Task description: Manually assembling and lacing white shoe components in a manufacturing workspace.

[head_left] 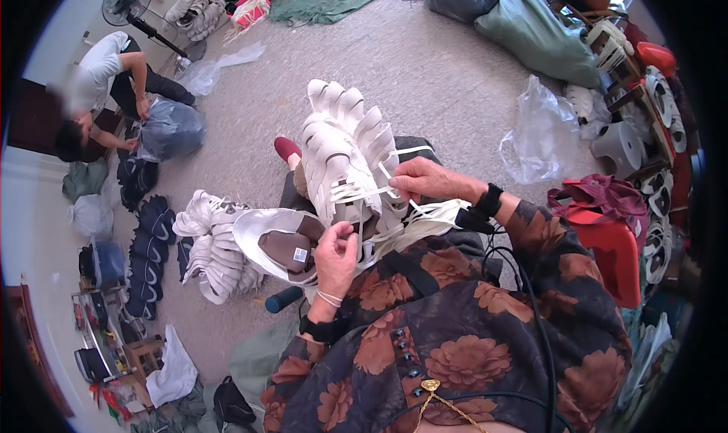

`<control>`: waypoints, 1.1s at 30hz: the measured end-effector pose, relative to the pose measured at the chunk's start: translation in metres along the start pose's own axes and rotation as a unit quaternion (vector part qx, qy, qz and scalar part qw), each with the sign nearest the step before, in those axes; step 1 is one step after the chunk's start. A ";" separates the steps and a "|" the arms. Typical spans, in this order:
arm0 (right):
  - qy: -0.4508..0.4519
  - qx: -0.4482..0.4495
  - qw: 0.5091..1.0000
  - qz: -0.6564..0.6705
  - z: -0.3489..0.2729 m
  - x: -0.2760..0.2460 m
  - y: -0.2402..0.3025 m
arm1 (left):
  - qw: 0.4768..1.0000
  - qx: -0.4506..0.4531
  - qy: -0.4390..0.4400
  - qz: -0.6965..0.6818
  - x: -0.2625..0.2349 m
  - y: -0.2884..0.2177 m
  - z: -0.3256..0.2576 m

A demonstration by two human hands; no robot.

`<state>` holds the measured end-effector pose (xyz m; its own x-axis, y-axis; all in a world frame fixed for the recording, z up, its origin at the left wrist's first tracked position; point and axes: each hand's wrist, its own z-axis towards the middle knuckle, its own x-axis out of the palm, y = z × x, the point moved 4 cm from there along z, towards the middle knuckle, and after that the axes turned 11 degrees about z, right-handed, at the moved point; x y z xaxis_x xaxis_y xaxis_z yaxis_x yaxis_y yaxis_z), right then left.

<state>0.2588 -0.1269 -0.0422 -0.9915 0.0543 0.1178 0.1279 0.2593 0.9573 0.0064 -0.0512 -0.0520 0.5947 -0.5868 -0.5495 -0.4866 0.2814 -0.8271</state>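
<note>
Two hands work at one white shoe upper with a brown lining, lying on my lap: the left hand (336,252) pinches the smooth rim of this upper (274,240), and the right hand (422,180) grips thin flat white straps (425,219) between the fingertips. Just behind them I see a tall stack of white uppers (345,149), curved and nested like shells, and a second pile (211,243) resting on the grey speckled floor (425,69). Crinkled clear plastic bags (540,133) lie to the right.
</note>
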 end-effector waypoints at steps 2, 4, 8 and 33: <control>0.012 -0.001 0.999 -0.039 0.003 -0.005 -0.002 | 0.992 -0.063 0.032 -0.103 0.005 0.006 -0.008; 0.016 0.004 0.998 -0.055 0.003 -0.004 -0.007 | 0.910 -0.222 0.055 -0.346 0.012 0.012 -0.011; 0.038 -0.015 0.996 -0.080 -0.001 0.005 -0.008 | 0.804 -0.274 0.034 -0.526 0.026 0.021 -0.005; 0.199 0.107 0.958 -0.177 -0.001 0.061 0.084 | 0.707 -0.192 0.024 -0.680 0.045 0.019 0.026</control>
<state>0.2089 -0.1030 0.0462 -0.8974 -0.4352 -0.0720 -0.2591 0.3880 0.8845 0.0404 -0.0528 -0.0956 0.6617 -0.1427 0.7361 0.3718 -0.7901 -0.4874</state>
